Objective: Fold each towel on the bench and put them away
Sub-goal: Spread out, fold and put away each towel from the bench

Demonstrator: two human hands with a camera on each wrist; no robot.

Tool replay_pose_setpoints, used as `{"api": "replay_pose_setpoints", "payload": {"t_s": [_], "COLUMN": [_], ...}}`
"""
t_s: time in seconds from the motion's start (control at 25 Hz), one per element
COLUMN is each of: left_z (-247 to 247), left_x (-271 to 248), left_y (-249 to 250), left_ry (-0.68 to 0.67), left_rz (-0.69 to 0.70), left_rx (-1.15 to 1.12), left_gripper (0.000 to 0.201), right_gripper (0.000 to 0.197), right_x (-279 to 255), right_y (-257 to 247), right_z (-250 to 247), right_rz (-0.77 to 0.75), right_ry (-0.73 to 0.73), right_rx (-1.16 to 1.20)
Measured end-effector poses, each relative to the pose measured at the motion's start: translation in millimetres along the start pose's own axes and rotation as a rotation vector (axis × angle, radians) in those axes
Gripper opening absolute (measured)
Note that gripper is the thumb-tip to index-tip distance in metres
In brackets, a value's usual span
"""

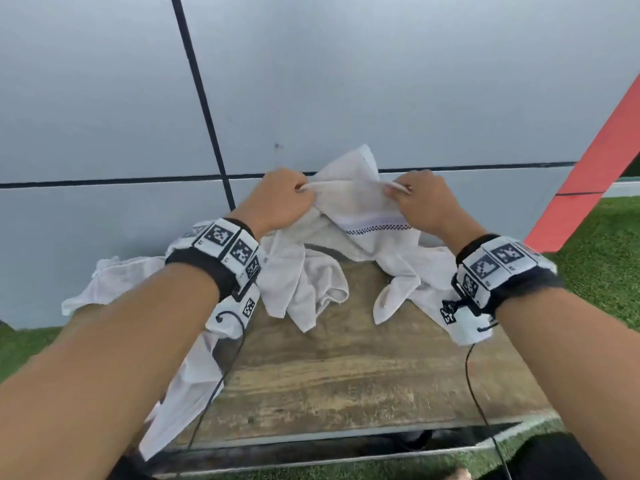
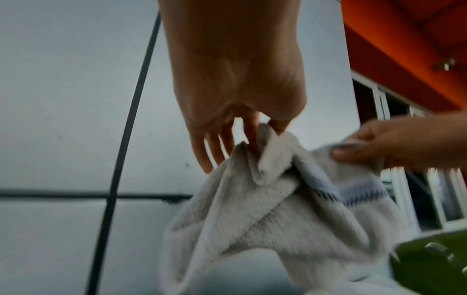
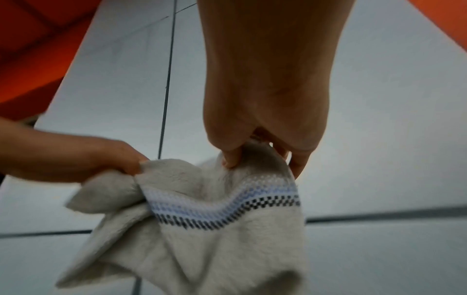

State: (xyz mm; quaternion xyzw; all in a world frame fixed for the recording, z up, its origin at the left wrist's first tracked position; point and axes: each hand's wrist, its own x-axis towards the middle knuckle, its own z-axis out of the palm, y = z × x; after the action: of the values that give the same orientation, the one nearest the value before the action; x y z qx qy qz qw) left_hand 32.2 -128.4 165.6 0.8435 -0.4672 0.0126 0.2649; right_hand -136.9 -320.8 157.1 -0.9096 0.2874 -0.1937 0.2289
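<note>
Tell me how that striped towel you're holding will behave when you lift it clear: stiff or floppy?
Probably floppy: the striped towel sags and creases between the left hand and right hand. Likely light, since fingertip pinches hold it. It may drag the other towels on the bench, as they overlap.

The towel [image 3: 207, 249] I'm holding is soft, fuzzy terry cloth, matt off-white, with a flatter woven band [image 3: 222, 207] of blue and dark checks. The other towels [image 1: 304, 289] look like thinner, crumpled cloth. My bench [image 1: 346, 368] is rough, weathered wood, grain showing. The wall [image 1: 346, 81] is smooth, matt grey panelling.
</note>
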Motion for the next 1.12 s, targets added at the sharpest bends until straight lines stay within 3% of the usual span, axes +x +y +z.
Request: {"api": "replay_pose_setpoints", "payload": {"t_s": [0.08,0.16,0.36,0.52,0.68,0.8,0.88,1.0,1.04,1.12], "left_z": [-19,-31,-47,-49,-32,-22,-20,-20,-16,-3], "left_x": [31,51,90,106,113,125,137,146,145,141], "left_y": [-12,-26,-63,-78,-73,-59,-55,-51,-51,-54], "left_ry": [0.102,0.099,0.189,0.217,0.171,0.114,0.196,0.301,0.269,0.133], "left_rz": [-0.006,-0.035,-0.004,-0.141,-0.358,-0.467,-0.396,-0.101,-0.051,-0.086], "left_rx": [0.196,0.34,0.347,0.362,-0.233,-0.729,-0.853,-0.607,-0.541,-0.509], "left_gripper": [0.02,0.012,0.016,0.017,0.015,0.01,0.011,0.019,0.02,0.022], "right_gripper": [0.045,0.046,0.031,0.029,0.049,0.047,0.037,0.029,0.03,0.035], "right_x": [44,73,118,136,136,137,140,137,134,126], "right_y": [-6,-9,-2,12,14,14,16,25,31,45], "right_z": [-20,-31,-23,-8,-6,-10,-14,-21,-21,-20], "right_rz": [-0.001,0.015,0.042,0.056,0.164,0.207,0.191,0.12,0.109,0.132], "right_ry": [0.075,0.126,0.18,0.105,0.04,0.054,0.129,0.342,0.338,0.193], "right_rx": [-0.072,-0.109,-0.199,-0.209,-0.189,-0.134,0.019,0.263,0.263,0.154]}}
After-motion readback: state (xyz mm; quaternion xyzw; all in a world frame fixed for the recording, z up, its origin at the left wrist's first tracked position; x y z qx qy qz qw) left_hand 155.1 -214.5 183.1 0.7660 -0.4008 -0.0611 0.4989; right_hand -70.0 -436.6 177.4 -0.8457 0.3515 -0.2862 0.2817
